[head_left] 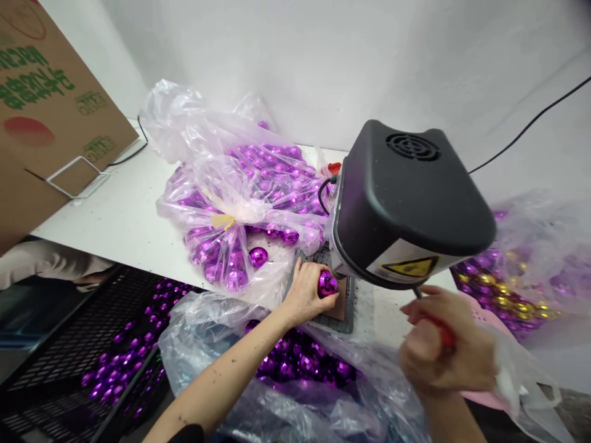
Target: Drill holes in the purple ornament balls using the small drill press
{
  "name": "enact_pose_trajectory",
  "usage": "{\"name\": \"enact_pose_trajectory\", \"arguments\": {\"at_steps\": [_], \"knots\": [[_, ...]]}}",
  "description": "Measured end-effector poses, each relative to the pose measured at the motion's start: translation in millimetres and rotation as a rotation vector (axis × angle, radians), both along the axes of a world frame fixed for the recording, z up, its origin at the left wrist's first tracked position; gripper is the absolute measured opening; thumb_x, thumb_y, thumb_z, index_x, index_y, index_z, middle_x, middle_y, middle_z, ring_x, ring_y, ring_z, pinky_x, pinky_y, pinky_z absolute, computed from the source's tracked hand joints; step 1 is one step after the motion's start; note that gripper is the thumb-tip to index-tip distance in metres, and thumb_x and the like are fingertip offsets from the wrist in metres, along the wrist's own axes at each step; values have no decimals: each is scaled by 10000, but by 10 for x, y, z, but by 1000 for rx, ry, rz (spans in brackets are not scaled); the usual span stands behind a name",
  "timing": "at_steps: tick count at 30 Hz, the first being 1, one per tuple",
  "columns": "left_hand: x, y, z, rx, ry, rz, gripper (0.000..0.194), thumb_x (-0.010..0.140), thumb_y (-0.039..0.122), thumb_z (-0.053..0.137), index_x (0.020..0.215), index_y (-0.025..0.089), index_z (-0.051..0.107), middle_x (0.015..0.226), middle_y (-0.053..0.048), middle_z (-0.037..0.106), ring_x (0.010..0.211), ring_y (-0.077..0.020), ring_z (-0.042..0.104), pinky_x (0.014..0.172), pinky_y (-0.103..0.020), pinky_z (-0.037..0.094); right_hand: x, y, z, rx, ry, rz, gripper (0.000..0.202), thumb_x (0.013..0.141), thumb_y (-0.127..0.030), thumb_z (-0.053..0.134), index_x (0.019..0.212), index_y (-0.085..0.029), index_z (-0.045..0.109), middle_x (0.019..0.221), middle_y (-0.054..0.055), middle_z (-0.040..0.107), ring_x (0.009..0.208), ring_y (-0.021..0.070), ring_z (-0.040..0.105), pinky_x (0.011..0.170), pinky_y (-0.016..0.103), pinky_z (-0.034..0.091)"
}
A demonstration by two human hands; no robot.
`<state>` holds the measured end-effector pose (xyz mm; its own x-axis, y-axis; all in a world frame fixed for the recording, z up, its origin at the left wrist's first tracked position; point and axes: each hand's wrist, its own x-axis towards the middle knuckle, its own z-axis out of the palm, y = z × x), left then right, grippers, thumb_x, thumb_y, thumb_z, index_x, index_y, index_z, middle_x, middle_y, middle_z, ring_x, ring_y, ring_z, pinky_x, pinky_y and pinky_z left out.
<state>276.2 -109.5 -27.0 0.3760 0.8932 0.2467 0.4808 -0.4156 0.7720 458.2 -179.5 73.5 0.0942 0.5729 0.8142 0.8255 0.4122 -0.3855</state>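
My left hand point(302, 292) pinches a shiny purple mirror ball point(327, 283) between thumb and fingers. It holds the ball over the grey base plate point(345, 325), close beneath the front of a black-housed machine point(410, 203) with a yellow warning label. To the right, my right hand point(455, 354) is wrapped around a red lever handle point(444, 338) at the machine's side, smeared by motion. Below my left forearm, an open plastic bag point(318, 409) holds many more purple balls. A loose purple ball point(258, 256) lies on the white table left of my fingers.
Tied clear bags point(203, 147) of purple balls fill the table behind. A cardboard box point(50, 123) stands at left, above a black crate point(60, 335) with purple balls. Purple and gold balls point(503, 289) lie at right, near a pink container point(480, 314). Someone's sleeve point(46, 261) shows at left.
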Motion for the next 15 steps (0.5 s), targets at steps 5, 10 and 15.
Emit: {"name": "enact_pose_trajectory", "arguments": {"at_steps": [5,10,15], "knots": [[0,7,18,-13,18,-6,470,770,266,724,1209,220,562,1110,-66,657,1167,-295,570,1232,-589,180,60,423,708,-45,174,-137,262,916,-413,566,912,-174,674,719,-12,579,537,64,505,526,227,388],[-9,8,29,-21,52,-8,444,774,299,753,1170,234,562,1126,-49,652,1179,-288,567,1231,-564,182,20,776,957,-89,296,-94,414,888,-539,551,751,-150,592,536,-29,464,501,58,421,500,200,321],[-37,-17,9,-24,23,-23,463,799,330,762,1202,225,559,1172,-57,656,1175,-266,569,1235,-542,177,29,747,949,-109,286,-70,428,871,-558,565,738,-152,578,520,-32,448,496,50,395,500,200,296]]}}
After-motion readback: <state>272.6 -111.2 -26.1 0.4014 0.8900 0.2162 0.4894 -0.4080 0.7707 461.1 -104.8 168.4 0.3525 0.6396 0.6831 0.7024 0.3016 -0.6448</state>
